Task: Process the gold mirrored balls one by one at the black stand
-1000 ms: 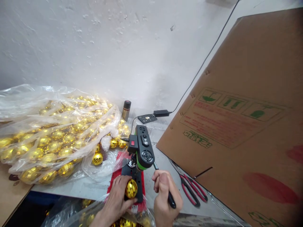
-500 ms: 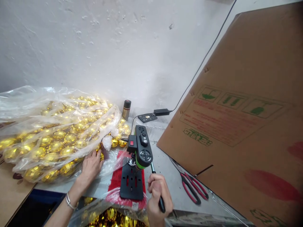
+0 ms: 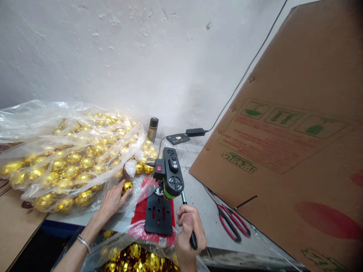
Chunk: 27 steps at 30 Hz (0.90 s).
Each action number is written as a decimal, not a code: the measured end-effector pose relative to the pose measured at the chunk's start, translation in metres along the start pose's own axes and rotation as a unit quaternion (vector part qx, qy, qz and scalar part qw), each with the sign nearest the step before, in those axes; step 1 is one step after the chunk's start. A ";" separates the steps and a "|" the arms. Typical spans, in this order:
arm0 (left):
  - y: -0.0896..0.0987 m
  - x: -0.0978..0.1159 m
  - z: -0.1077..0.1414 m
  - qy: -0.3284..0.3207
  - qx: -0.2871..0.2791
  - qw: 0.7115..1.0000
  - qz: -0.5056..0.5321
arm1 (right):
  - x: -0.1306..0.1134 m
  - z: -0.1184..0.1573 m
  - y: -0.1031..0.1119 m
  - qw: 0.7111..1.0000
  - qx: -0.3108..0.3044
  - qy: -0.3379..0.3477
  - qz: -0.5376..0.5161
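My left hand (image 3: pixel 115 198) grips a gold mirrored ball (image 3: pixel 127 187) between thumb and fingers, beside the mouth of a clear plastic bag (image 3: pixel 93 149) full of gold balls. My right hand (image 3: pixel 189 228) is closed around the black-handled lever (image 3: pixel 193 240) of a small black and green drill press (image 3: pixel 172 177). The press has a red switch and a slotted black base (image 3: pixel 159 217) with nothing on it. That base stands on a red plastic sheet (image 3: pixel 138 207). Below the table's front edge, more gold balls (image 3: pixel 134 258) lie in another clear bag.
Red and black scissors (image 3: pixel 231 221) lie right of the press. A large cardboard box (image 3: pixel 272 113) leans over the right side. Behind the press are a bottle (image 3: pixel 152 130), a black phone-like item (image 3: pixel 178 138) and a power adapter (image 3: pixel 195 132) with its cable.
My left hand has moved slightly right, away from the bag, and a gold ball now shows in its fingers. My right hand stays on the lever. The view has shifted slightly.
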State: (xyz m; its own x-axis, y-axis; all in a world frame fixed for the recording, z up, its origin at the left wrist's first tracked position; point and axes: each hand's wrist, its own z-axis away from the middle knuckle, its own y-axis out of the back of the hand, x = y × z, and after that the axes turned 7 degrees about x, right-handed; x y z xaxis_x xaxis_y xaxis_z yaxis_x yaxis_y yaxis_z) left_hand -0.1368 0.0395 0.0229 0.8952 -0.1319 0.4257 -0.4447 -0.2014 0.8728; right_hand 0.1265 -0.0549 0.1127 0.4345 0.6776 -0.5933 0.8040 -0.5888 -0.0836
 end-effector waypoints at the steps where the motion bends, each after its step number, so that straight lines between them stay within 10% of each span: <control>1: 0.002 0.003 -0.001 0.002 -0.007 1.000 -0.001 | 0.000 -0.001 -0.001 1.000 0.001 0.001 0.000; 8: 0.011 0.035 -0.003 0.022 0.075 0.974 0.213 | -0.002 -0.004 -0.001 1.000 -0.010 0.020 0.000; 16: 0.007 0.097 0.028 0.290 -0.010 0.699 0.653 | -0.020 -0.023 -0.006 0.999 0.000 -0.051 -0.010; 27: -0.046 0.096 0.041 0.068 -0.027 0.909 0.409 | -0.030 -0.037 -0.006 0.999 -0.013 -0.052 -0.007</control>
State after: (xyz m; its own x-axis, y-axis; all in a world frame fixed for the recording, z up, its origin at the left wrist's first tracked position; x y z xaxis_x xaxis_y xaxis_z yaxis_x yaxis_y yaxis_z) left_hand -0.0318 -0.0037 0.0136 0.2618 -0.0937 0.9606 -0.9650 -0.0415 0.2589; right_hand 0.1238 -0.0548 0.1608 0.3796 0.6351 -0.6728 0.8203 -0.5673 -0.0726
